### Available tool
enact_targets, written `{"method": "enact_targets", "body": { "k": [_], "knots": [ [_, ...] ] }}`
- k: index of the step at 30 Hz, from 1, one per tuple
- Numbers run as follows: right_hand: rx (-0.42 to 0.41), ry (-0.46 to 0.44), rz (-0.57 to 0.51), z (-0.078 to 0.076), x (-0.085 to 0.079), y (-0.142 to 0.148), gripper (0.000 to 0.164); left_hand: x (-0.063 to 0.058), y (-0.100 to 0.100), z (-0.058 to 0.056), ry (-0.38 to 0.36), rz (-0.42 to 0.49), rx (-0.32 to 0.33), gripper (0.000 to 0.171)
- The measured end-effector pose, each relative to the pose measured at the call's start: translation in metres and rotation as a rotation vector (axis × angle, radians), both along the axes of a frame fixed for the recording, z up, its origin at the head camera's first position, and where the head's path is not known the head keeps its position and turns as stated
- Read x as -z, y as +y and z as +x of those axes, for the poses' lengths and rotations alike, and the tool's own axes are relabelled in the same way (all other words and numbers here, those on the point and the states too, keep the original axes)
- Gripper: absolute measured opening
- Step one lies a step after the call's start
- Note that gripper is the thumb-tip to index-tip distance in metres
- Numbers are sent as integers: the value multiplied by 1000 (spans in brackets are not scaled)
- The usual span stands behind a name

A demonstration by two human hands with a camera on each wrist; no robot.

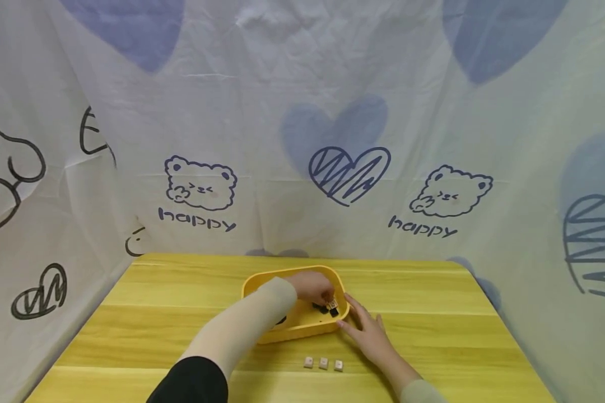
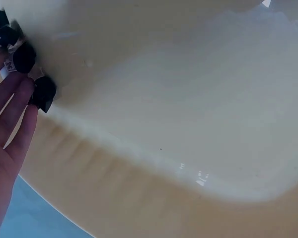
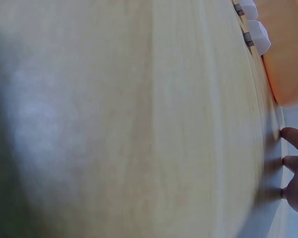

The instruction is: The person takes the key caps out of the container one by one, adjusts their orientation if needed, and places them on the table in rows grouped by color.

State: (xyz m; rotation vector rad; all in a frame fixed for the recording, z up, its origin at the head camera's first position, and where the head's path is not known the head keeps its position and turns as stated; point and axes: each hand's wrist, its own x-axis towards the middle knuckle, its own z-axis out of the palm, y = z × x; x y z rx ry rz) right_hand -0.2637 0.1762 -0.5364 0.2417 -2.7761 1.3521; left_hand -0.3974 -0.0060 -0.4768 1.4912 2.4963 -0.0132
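Nearest: 3 white keycaps (image 1: 324,363) sit in a row on the wood-grain tabletop (image 1: 413,302), just near of the tray & left of the right hand. Prob. light, stiff plastic, a bit slick; best pinched by 2 opposite sides. The right wrist view shows grey parts under 2 of them.

Right hand (image 1: 373,338): fingers spread, at the right end of the yellow-orange tray (image 1: 302,334), thumb by the near-right corner. Tray looks like thin, light plastic, so prob. slides easily; hold at rim or corner.

Farther, inside the tray: black keycaps (image 1: 334,312) w/ clear/pale bases, clustered at the right end, directly under the left hand (image 1: 312,285). Prob. same feel, hard & v. light, fiddly when bunched; grip by the sides. Left fingertips touch the cluster; can't tell if any pc. is pinched.
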Motion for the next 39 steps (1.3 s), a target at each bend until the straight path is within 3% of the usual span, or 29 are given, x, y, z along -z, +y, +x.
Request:
{"method": "enact_targets", "body": {
  "k": [8,14,19,29,39],
  "knots": [
    [-8,-6,-12,0,-2,0,71,3,3,-3,-15,2,22,10],
    [-2,-3,-9,1,-3,-2,71,-9,1,-2,-7,41,9,14],
    [0,-11,-6,1,-2,-2,72,-21,-5,0,-58,59,-38,17],
    [-3,-3,11,-1,-2,-2,72,-50,-20,18,-71,124,11,12],
    [-13,-7,16,-2,-4,-2,72,-61,-43,40,-133,279,-15,23]
  ]
}}
